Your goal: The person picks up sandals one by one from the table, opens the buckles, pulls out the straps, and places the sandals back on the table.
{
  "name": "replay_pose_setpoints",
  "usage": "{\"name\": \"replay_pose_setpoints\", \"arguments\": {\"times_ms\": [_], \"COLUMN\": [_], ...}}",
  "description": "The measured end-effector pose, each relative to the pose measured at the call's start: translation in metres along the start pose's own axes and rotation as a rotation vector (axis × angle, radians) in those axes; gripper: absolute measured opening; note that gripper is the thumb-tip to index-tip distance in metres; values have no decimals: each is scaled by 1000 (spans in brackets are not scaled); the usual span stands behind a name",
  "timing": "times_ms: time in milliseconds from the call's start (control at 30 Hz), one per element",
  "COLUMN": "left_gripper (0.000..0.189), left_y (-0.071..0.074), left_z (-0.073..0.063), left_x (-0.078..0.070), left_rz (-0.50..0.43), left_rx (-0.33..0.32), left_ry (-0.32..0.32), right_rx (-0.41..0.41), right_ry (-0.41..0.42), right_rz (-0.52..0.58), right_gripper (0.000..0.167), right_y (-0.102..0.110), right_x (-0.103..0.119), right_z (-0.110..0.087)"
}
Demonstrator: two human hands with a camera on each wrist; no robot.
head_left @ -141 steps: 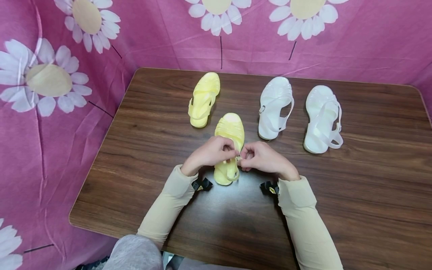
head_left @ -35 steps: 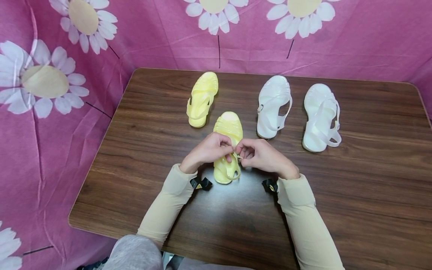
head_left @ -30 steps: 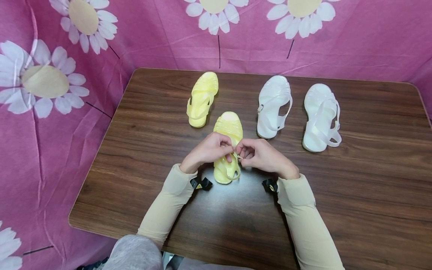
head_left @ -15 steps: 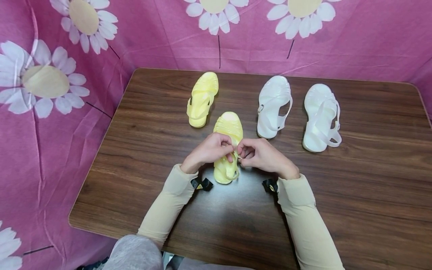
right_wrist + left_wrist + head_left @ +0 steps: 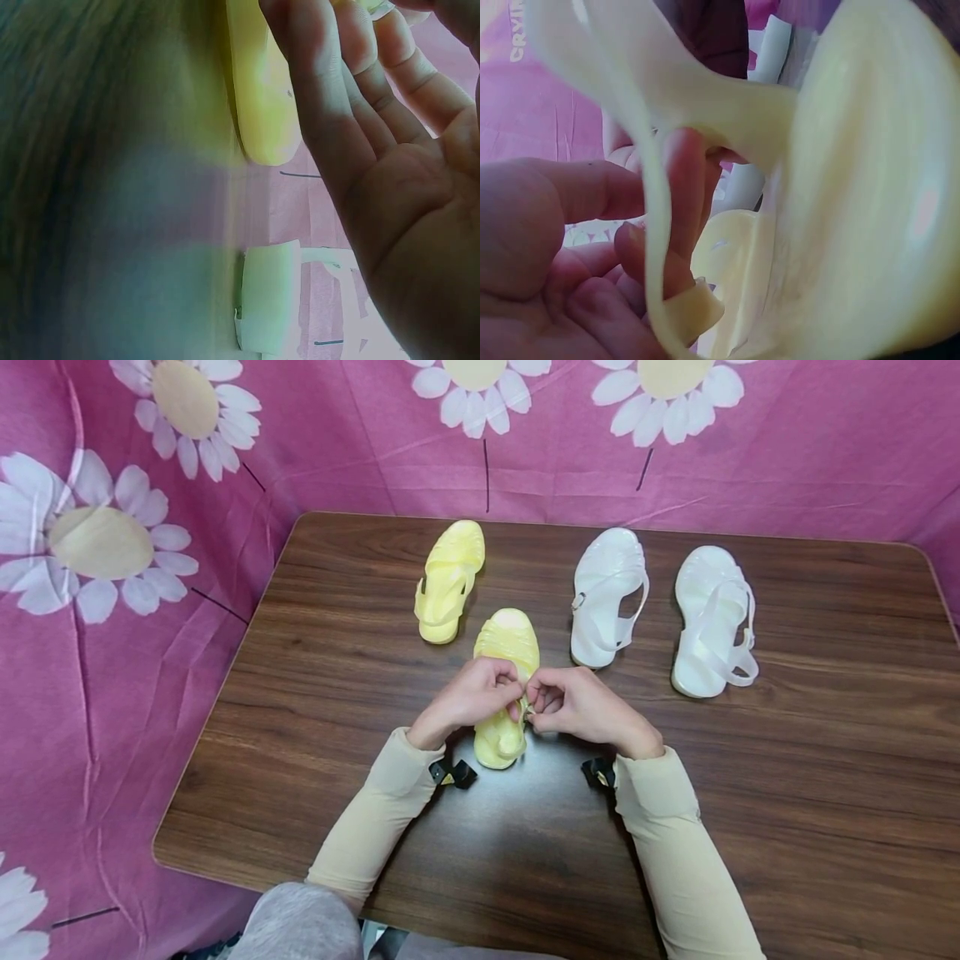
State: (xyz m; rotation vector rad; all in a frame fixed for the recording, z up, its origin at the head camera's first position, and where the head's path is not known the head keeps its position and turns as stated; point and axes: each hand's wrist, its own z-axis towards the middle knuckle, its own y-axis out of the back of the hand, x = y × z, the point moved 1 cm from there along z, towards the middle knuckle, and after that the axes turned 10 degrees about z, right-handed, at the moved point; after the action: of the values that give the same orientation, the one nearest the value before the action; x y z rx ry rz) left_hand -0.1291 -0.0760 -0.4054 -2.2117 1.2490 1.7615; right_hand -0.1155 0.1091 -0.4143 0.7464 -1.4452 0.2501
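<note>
A yellow jelly sandal (image 5: 507,647) lies toe-away on the wooden table (image 5: 315,710), its heel near me. My left hand (image 5: 480,693) and right hand (image 5: 562,700) meet over its right side, fingers curled, pinching the thin yellow ankle strap (image 5: 656,225). In the left wrist view the strap loops across my fingers (image 5: 592,285), with the yellow heel cup (image 5: 870,187) close by. In the right wrist view my right hand's fingers (image 5: 337,97) reach up beside the yellow sole (image 5: 262,82). The buckle is hidden by my fingers.
A second yellow sandal (image 5: 448,578) lies behind and left of the held one. Two white sandals (image 5: 607,593) (image 5: 712,618) lie to the right. Pink daisy-print cloth (image 5: 112,610) surrounds the table on the left and back.
Both hands stayed on the strap with small finger movements. The strap loop behind the heel has been drawn in tighter against the sandal, and my left wrist shifted slightly nearer me.
</note>
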Motion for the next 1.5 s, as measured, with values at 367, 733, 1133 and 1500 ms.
{"name": "replay_pose_setpoints", "arguments": {"times_ms": [367,733,1133,1500], "left_gripper": [14,17,15,16], "left_y": [-6,2,4,-9], "left_z": [0,1,-2,2], "left_x": [1,2,-1,-1], "left_rz": [55,82,166,45], "left_rx": [-48,14,-3,-85], "left_ry": [-15,-31,-76,-60], "right_rx": [-6,-11,-16,-66], "right_ry": [-3,4,6,11], "right_rz": [-18,48,32,-2], "right_gripper": [17,17,16,16], "right_y": [-1,2,3,8], "right_x": [-1,-2,-3,-2], "right_z": [0,-2,-1,-2]}}
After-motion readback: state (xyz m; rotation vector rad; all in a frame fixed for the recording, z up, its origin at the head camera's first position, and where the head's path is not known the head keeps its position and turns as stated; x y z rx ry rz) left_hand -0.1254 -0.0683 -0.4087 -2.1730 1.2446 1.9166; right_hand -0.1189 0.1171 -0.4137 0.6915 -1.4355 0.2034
